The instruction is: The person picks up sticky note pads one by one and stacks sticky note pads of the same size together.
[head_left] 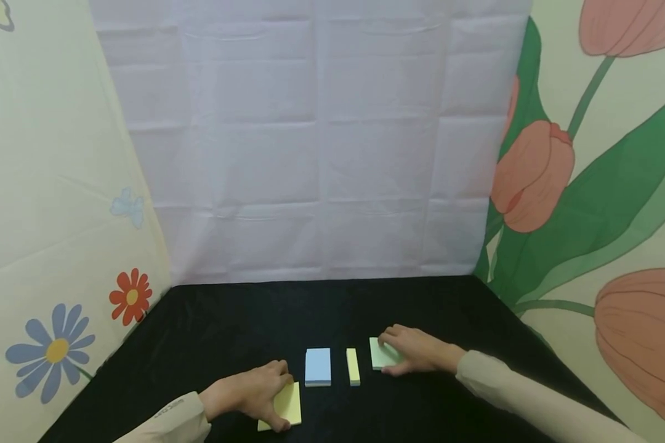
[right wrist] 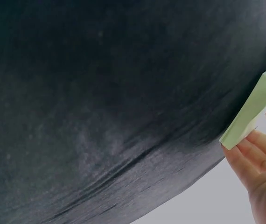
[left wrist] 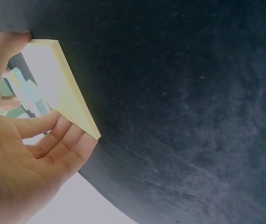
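At the front of the black table, my left hand (head_left: 252, 391) grips a square yellow sticky note pad (head_left: 290, 403) between thumb and fingers. In the left wrist view the thumb is at one edge of the yellow pad (left wrist: 70, 86) and the fingertips at the opposite edge. Farther right, my right hand (head_left: 421, 352) holds a pale green sticky note pad (head_left: 380, 355) by its edges. Its fingertips meet a corner of the green pad (right wrist: 254, 109) in the right wrist view; the thumb side is partly cut off there. Between the hands lie a blue sticky note pad (head_left: 318, 365) and a narrow yellow pad (head_left: 353, 364).
A black cloth (head_left: 244, 320) covers the table. Behind it hangs a creased white sheet (head_left: 321, 154). Flower-printed cloths stand at the left (head_left: 50, 203) and right (head_left: 626, 221), along the table's sides.
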Demonstrator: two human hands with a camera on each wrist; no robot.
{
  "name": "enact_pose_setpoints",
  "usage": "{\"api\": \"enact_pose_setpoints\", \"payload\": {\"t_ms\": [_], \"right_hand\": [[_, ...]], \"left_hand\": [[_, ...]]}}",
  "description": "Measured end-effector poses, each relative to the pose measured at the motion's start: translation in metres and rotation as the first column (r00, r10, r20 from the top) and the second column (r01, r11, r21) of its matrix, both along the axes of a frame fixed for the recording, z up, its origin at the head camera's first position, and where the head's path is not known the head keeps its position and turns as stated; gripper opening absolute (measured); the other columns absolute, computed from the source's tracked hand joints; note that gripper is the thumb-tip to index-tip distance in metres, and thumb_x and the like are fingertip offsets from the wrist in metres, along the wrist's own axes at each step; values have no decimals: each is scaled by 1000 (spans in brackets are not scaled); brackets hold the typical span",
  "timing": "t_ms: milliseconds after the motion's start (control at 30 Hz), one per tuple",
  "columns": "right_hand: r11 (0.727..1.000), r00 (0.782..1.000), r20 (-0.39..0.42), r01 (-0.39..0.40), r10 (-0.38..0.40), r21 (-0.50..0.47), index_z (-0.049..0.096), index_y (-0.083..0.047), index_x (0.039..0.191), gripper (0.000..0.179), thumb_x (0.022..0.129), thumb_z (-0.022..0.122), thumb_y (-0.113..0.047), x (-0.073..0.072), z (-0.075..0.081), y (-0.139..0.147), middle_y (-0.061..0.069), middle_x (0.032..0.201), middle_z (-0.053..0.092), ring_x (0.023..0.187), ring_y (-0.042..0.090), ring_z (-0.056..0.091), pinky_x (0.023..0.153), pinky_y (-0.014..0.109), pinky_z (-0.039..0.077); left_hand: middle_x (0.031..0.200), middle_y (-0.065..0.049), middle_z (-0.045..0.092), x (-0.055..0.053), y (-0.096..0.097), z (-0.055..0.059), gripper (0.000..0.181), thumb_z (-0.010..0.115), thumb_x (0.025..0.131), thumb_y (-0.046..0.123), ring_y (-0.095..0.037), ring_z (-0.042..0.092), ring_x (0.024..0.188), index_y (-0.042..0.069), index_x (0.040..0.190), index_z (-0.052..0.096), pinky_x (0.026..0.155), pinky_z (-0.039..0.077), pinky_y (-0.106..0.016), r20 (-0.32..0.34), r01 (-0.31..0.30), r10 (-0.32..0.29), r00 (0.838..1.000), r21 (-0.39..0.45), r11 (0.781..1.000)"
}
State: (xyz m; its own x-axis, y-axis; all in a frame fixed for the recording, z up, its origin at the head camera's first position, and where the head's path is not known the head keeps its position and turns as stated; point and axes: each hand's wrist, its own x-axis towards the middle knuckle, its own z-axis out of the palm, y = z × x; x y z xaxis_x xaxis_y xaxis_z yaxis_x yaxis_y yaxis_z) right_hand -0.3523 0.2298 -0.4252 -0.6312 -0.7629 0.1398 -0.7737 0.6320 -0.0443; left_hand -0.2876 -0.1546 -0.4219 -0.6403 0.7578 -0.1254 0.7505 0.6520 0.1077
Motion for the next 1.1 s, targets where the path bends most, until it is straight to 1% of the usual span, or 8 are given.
{"api": "enact_pose_setpoints", "payload": {"t_ms": [67,133,233,400,733,900,933,1100], "right_hand": [[1000,1000,-1,-7,7,2,61,-14,119,50,89,68,-53,2,-1,-1,-2,107,58,89,6,51,71,25,47],[1000,1000,0,-9,9,5,62,-15,119,50,89,67,-54,3,-2,-2,-3,108,58,90,6,51,71,25,47],[1000,1000,10,-6,5,9,62,-16,119,51,89,66,-56,4,-3,-2,-3,109,58,91,6,51,72,26,48],[1000,1000,26,-3,3,4,61,-16,119,52,90,63,-59,6,-4,-3,-3,110,58,92,6,51,72,26,48],[1000,998,67,13,-14,17,61,-19,120,52,89,63,-60,8,-2,-3,-3,113,58,96,7,52,76,28,49],[1000,997,72,10,-12,27,61,-19,120,53,89,62,-62,8,-1,-3,-5,114,58,97,6,52,78,28,49],[1000,997,71,9,-11,28,61,-19,120,53,89,62,-62,8,-2,-3,-5,114,58,98,6,52,78,29,49],[1000,998,62,2,-4,31,61,-19,120,53,89,62,-61,10,-2,-2,-5,114,58,98,6,52,78,28,49]], "left_hand": [[98,6,46,1,1,0,64,71,81,59,-4,41,78,7,118,63,60,42,-22,-5,0,0,1000,-3,1000],[97,7,46,7,4,6,66,76,76,56,-3,40,78,6,117,64,63,42,-19,14,-26,26,1000,4,1000],[97,7,45,10,6,7,65,77,75,55,-2,40,79,7,118,64,64,42,-18,2,-37,37,999,0,999],[98,7,45,10,5,7,64,77,75,54,-2,40,79,8,118,64,64,42,-18,-6,-52,52,999,-15,999],[98,7,46,9,5,9,64,77,76,54,-2,40,79,8,118,64,65,43,-18,0,-45,45,999,-20,999],[99,6,46,6,3,8,65,75,78,56,-3,41,80,6,118,64,65,43,-19,5,-22,22,1000,-5,1000],[99,6,46,4,1,6,64,72,80,57,-3,41,80,6,118,63,63,44,-21,-6,-3,3,1000,-4,1000],[99,6,46,6,2,9,66,73,79,57,-3,41,79,5,118,63,63,44,-21,4,-4,4,1000,1,1000]]}}
